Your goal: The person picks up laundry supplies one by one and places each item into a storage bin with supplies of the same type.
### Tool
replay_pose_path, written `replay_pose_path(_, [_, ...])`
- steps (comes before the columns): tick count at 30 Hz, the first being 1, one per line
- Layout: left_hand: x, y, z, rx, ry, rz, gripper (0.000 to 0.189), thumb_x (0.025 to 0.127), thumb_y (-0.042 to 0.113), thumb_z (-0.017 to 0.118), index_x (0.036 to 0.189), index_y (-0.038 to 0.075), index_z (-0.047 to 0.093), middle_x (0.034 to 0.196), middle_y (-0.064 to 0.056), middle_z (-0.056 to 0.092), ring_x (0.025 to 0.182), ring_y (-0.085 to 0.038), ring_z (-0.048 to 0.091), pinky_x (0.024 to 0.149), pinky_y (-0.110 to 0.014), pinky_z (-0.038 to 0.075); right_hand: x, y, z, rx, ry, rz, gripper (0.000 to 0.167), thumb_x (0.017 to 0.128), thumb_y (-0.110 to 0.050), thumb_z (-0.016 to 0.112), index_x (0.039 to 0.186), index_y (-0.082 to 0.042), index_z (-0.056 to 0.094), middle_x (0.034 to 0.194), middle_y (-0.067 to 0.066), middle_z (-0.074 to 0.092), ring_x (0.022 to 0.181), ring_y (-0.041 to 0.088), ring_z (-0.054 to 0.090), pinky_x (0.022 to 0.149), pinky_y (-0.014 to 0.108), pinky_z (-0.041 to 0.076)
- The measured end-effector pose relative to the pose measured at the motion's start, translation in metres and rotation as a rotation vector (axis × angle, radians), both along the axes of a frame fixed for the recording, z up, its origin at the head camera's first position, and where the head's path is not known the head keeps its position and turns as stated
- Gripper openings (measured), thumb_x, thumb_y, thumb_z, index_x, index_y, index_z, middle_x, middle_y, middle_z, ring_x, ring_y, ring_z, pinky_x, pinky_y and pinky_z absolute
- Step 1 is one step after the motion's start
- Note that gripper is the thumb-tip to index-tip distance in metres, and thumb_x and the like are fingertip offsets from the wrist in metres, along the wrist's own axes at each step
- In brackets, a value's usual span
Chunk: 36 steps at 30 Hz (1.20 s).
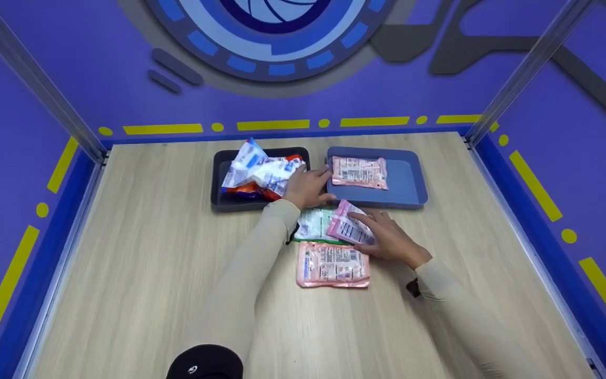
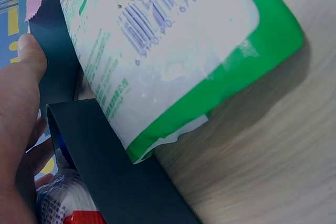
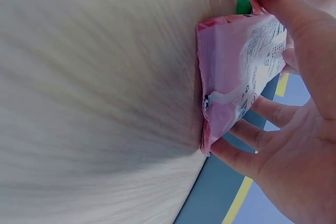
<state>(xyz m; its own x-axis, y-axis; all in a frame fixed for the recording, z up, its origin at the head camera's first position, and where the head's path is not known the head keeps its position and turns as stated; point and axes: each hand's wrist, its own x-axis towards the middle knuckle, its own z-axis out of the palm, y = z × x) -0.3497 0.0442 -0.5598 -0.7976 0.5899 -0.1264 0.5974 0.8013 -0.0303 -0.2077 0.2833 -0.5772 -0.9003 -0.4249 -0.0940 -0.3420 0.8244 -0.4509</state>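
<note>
My right hand (image 1: 390, 238) grips a pink packet (image 1: 342, 223) by its right side. In the right wrist view, the thumb is at one end of that packet and the other fingers lie along its far side. The pink packet overlaps a green-and-white packet (image 1: 312, 225) on the table. A salmon-pink packet (image 1: 333, 265) lies flat just nearer to me. With fingers spread, my left hand (image 1: 307, 187) is over the inner side of the dark left tray (image 1: 229, 205), beside white, red and blue plastic bags (image 1: 261, 171). It holds nothing.
A blue-grey tray (image 1: 407, 181) stands to the right of the dark one, with another salmon-pink packet (image 1: 359, 172) in it. Purple walls with yellow marks enclose the wooden table (image 1: 150, 237) at the back and sides.
</note>
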Motion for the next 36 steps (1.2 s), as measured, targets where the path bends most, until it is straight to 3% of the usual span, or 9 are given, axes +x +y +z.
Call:
replay_pose_path(6, [-0.001, 0.0, -0.001, -0.006, -0.011, 0.002, 0.08, 0.099, 0.069, 0.047, 0.162, 0.023, 0.033, 0.168, 0.002, 0.028, 0.147, -0.019, 0.041, 0.126, -0.049, 0.017, 0.0, 0.0, -0.001, -0.005, 0.012, 0.014, 0.083, 0.088, -0.037, 0.082, 0.159, -0.031, 0.04, 0.16, 0.019, 0.038, 0.144, 0.044, 0.038, 0.113, 0.067, 0.034])
replay_pose_path(15, [-0.001, -0.001, -0.001, 0.039, 0.003, -0.007, 0.079, 0.098, 0.067, 0.05, 0.16, 0.02, 0.037, 0.166, -0.001, 0.035, 0.145, -0.021, 0.044, 0.125, -0.05, 0.02, 0.0, -0.002, 0.006, -0.011, -0.044, -0.021, 0.083, 0.088, -0.036, 0.083, 0.158, -0.034, 0.039, 0.161, 0.016, 0.037, 0.144, 0.042, 0.038, 0.114, 0.065, 0.035])
replay_pose_path(25, [-0.001, -0.001, -0.004, 0.016, 0.038, -0.011, 0.077, 0.097, 0.07, 0.049, 0.156, 0.022, 0.041, 0.164, 0.0, 0.038, 0.141, -0.02, 0.049, 0.124, -0.05, 0.024, 0.001, 0.0, 0.009, -0.03, -0.005, 0.011, 0.083, 0.086, -0.031, 0.085, 0.157, -0.03, 0.043, 0.152, 0.017, 0.046, 0.139, 0.038, 0.044, 0.113, 0.06, 0.038])
replay_pose_path(30, [-0.002, -0.001, -0.004, 0.017, 0.036, -0.014, 0.077, 0.098, 0.07, 0.048, 0.157, 0.022, 0.04, 0.165, 0.0, 0.037, 0.143, -0.02, 0.047, 0.124, -0.05, 0.024, 0.002, 0.002, 0.011, -0.046, -0.027, -0.007, 0.082, 0.086, -0.032, 0.085, 0.157, -0.032, 0.043, 0.154, 0.016, 0.045, 0.14, 0.037, 0.042, 0.113, 0.062, 0.037])
replay_pose_path(36, [-0.001, -0.001, -0.004, 0.024, 0.027, -0.016, 0.078, 0.098, 0.069, 0.049, 0.159, 0.022, 0.038, 0.166, -0.001, 0.035, 0.144, -0.02, 0.045, 0.125, -0.05, 0.022, 0.002, 0.005, 0.011, -0.067, 0.015, 0.016, 0.081, 0.085, -0.028, 0.086, 0.156, -0.029, 0.046, 0.151, 0.017, 0.048, 0.137, 0.038, 0.045, 0.113, 0.062, 0.038])
